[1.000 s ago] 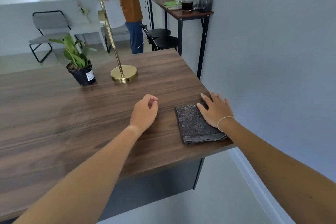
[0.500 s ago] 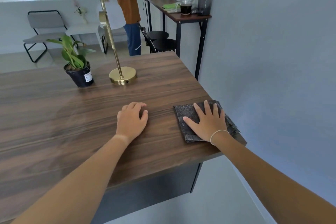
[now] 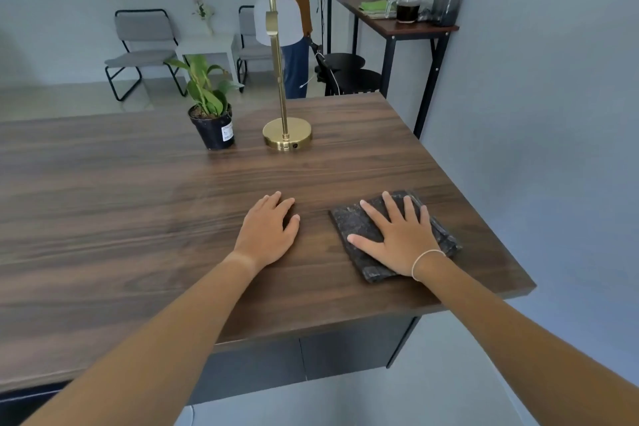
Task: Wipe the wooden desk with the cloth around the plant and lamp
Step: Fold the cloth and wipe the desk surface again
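A folded dark grey cloth (image 3: 349,223) lies near the right front corner of the wooden desk (image 3: 138,204). My right hand (image 3: 397,235) presses flat on the cloth, fingers spread. To the cloth's left, my left hand (image 3: 268,230) rests palm down on the bare wood and holds nothing. At the far side of the desk stand a small plant in a black pot (image 3: 212,124) and, just right of it, a brass lamp (image 3: 286,137) with a round base and tall stem.
The desk's right edge runs along a grey wall (image 3: 553,114). Behind the desk a person (image 3: 294,10) stands at a narrow high table (image 3: 390,22) carrying a bottle, cups and a vase. Black stools (image 3: 349,73) and grey chairs (image 3: 141,52) stand further back.
My right hand slid from the cloth's right edge fully onto the cloth and flattened. My left hand uncurled and settled flat on the desk. The view shifted right.
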A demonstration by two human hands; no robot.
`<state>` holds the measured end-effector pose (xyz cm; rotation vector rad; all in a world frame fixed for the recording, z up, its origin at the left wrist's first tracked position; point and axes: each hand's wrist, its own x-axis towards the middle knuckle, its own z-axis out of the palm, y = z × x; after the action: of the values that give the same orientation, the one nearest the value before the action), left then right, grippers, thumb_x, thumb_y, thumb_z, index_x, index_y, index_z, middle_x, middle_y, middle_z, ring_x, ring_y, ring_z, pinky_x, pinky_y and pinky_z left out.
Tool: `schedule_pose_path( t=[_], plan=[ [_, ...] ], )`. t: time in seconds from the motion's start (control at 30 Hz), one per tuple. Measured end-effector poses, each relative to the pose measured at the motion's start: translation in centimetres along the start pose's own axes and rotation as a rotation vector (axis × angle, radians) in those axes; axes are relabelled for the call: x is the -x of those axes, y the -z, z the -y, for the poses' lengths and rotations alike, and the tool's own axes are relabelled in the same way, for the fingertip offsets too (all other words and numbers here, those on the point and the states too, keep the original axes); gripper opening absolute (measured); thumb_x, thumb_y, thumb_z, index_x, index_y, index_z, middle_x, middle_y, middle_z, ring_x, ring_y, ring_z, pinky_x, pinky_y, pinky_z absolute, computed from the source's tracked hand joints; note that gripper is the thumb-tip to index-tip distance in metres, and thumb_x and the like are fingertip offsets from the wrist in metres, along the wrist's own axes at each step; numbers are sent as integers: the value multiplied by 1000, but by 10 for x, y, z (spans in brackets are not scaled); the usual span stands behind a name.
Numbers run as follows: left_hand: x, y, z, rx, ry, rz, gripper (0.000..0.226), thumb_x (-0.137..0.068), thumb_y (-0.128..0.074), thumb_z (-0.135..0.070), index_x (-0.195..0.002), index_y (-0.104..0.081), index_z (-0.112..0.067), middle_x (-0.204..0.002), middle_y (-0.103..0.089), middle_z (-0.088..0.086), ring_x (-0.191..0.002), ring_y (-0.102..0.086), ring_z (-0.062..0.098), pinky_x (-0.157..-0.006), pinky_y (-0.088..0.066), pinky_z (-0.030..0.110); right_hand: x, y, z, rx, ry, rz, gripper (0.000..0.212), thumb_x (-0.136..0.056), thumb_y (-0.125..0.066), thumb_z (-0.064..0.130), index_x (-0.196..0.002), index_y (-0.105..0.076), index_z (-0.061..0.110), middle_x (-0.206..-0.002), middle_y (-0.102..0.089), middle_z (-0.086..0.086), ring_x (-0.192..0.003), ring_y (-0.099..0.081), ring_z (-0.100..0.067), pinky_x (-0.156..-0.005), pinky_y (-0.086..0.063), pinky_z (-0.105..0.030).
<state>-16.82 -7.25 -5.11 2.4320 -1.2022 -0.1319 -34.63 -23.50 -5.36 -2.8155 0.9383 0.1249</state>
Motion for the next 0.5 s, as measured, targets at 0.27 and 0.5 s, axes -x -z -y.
schedule_pose_path(
  t=[0.27,0.5],
  plan=[
    [-15,16,31,-103,16,17,47,-97,-34,-35,-142,-35,-21,-154,-26,5,-143,-18,23,-115,-13,33,4,-10,60,3,143,5,90,-62,-4,89,-141,8,48,-157,15,0,-141,17,-35,-111,13,-54],
    [6,47,98,-131,221,-40,47,-97,-34,-35,-142,-35,-21,-155,-25,3,-143,-18,22,-115,-11,32,-100,-2,105,14,155,30,88,-67,-12,87,-143,1,45,-158,10,-2,-141,11,-38,-111,9,-57]
  ],
)
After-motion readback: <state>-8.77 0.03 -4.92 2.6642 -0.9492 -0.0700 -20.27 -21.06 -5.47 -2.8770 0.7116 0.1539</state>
